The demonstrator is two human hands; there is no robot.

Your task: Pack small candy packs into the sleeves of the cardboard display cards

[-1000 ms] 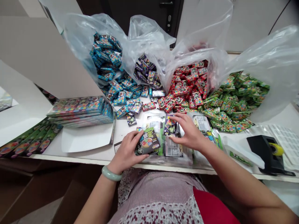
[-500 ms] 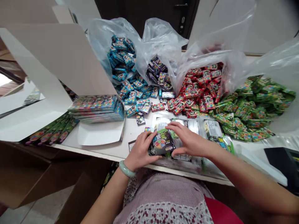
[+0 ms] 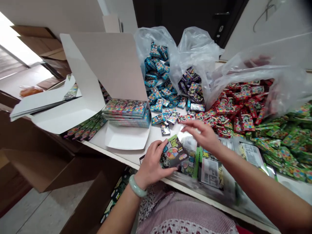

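My left hand (image 3: 152, 164), with a pale green bangle at the wrist, grips a black printed packet (image 3: 173, 153) by its left and lower edges. The packet has a green top strip and a colourful round picture, and it is tilted above the table. My right hand (image 3: 204, 136) is off the packet, fingers stretched out and apart, holding nothing. It hovers over clear plastic-wrapped printed packs (image 3: 212, 170), close to loose small red packets (image 3: 185, 118). A small silver-and-black packet (image 3: 165, 129) lies left of its fingertips.
Clear bags spill blue packets (image 3: 158, 66), purple packets (image 3: 192, 86) and red packets (image 3: 247, 92) along the back. Green packets (image 3: 290, 139) are heaped at right. On the left, flat printed packs (image 3: 128, 112) are stacked in an open white carton (image 3: 128, 138). A cardboard box (image 3: 41, 165) stands below.
The view has swung left. My right hand has let go of the packet and moved up and away from it. My left hand still holds the packet.
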